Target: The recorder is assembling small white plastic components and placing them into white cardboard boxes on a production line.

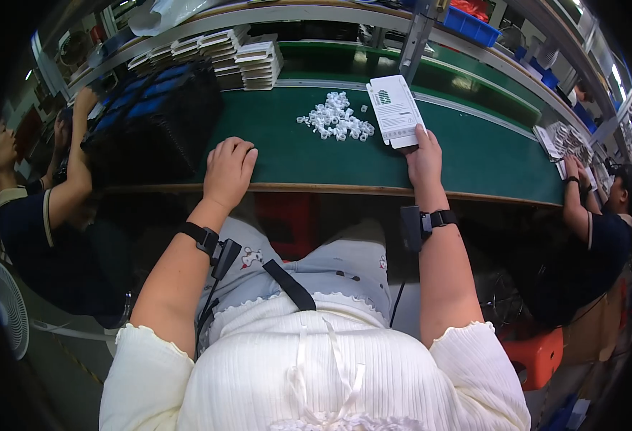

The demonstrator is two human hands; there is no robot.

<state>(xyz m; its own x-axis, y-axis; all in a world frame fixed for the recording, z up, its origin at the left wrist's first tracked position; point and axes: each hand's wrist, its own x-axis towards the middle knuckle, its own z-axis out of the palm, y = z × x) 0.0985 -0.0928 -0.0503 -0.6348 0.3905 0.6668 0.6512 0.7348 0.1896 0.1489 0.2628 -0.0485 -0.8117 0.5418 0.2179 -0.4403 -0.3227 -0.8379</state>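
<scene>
My R hand (422, 154) pinches box (393, 108) by near end, prob. to leave its face visible; L hand (228, 172), half-curled, rests on desk (287, 164).

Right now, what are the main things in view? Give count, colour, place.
worktop: 1, green, centre
flat box: 1, white, in right hand
small parts: many, white, piled on worktop
crate: 1, black, blue inside, left on worktop
carton stacks: several, white, back left
bins: several, blue, upper right
fan: 1, white, lower left
stool: 1, red, lower right
co-workers: 2, dark tops, left and right
wrist devices: 2, black, on wearer's forearms
left hand: 1, bare, at worktop's near edge
right hand: 1, bare, holding flat box
</scene>
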